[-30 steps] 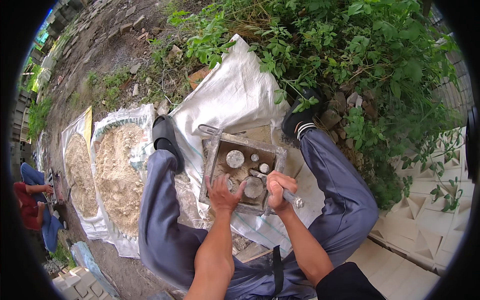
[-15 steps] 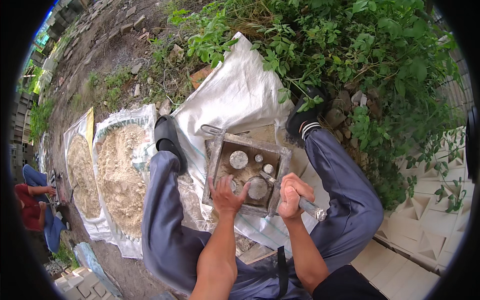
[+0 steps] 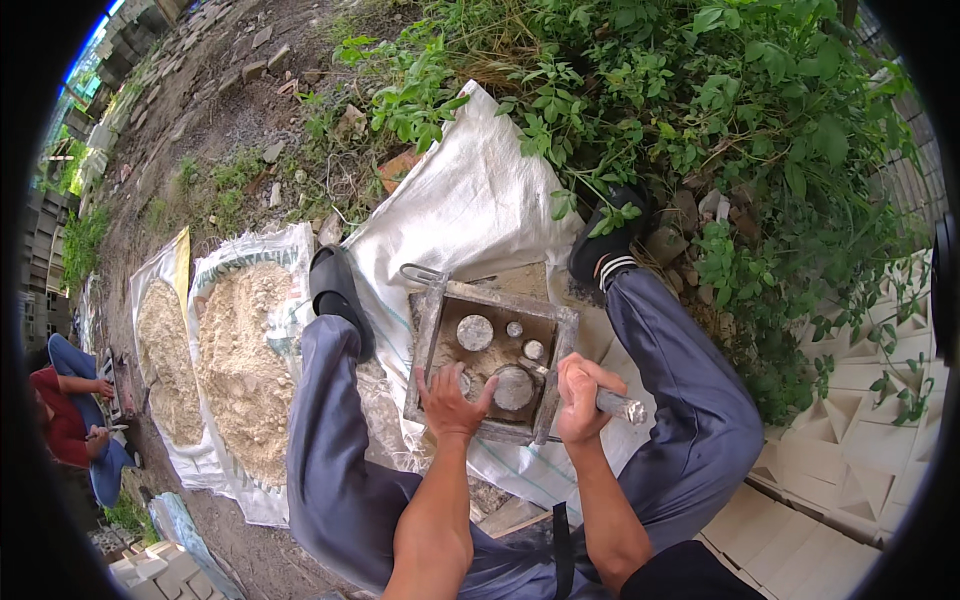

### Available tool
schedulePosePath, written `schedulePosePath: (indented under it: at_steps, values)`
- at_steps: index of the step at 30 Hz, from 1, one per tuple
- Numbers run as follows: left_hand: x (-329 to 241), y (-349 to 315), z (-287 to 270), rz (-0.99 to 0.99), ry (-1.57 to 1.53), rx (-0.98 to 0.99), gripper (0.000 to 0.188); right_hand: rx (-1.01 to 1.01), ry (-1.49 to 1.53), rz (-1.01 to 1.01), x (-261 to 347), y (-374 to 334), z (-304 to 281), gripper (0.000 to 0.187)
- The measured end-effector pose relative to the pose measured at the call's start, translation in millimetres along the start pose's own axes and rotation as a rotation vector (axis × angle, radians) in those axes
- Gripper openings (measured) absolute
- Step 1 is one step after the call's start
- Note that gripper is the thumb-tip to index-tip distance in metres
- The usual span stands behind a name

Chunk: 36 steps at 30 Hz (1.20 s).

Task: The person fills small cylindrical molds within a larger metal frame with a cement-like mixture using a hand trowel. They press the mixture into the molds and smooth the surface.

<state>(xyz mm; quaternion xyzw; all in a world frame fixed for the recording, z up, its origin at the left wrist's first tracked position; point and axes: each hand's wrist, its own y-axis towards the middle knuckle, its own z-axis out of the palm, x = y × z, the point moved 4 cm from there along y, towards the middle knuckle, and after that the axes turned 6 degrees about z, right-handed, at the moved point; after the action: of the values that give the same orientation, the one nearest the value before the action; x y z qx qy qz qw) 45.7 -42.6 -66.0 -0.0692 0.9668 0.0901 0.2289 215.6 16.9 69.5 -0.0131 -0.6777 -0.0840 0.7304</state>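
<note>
A square, sand-dusted frame box with a wire loop at its far left corner stands between my legs. Inside it are several round grey pieces, among them a large one at the near side and a medium one farther off. My left hand rests at the near left of the box, fingers spread, partly covering another round piece. My right hand is closed round a tool with a thick grey handle. The tool's narrow tip reaches into the box beside the large piece; its exact kind is unclear.
The box stands on a white woven sack. Two opened sacks of pale sand, the nearer sand heap beside my left leg, lie at left. Leafy plants crowd the far right. Another person sits at far left; patterned pale blocks lie at right.
The tool's handle end has swung slightly away from me as my right hand shifted a little. My left hand keeps its place at the box. The whole view has moved slightly.
</note>
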Motion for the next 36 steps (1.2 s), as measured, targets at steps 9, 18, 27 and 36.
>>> schedulePosePath:
  at_steps: [9, 18, 27, 36]
  values:
    - [1.3, 2.8, -0.5, -0.015, 0.005, 0.021, 0.060, -0.013, -0.068, -0.033, 12.9, 4.8, 11.3, 0.022]
    - [1.6, -2.8, -0.8, -0.028, -0.030, 0.020, 0.056, -0.085, 0.097, 0.136, 7.0, 1.3, -0.1, 0.025]
    - [0.6, 2.0, -1.6, -0.011, 0.009, -0.004, 0.059, -0.045, 0.004, 0.012, 6.9, 4.8, 15.7, 0.027]
    - [-2.1, 2.6, -0.3, -0.001, 0.031, -0.008, 0.061, -0.003, -0.003, 0.063, -14.0, 6.6, 11.2, 0.027]
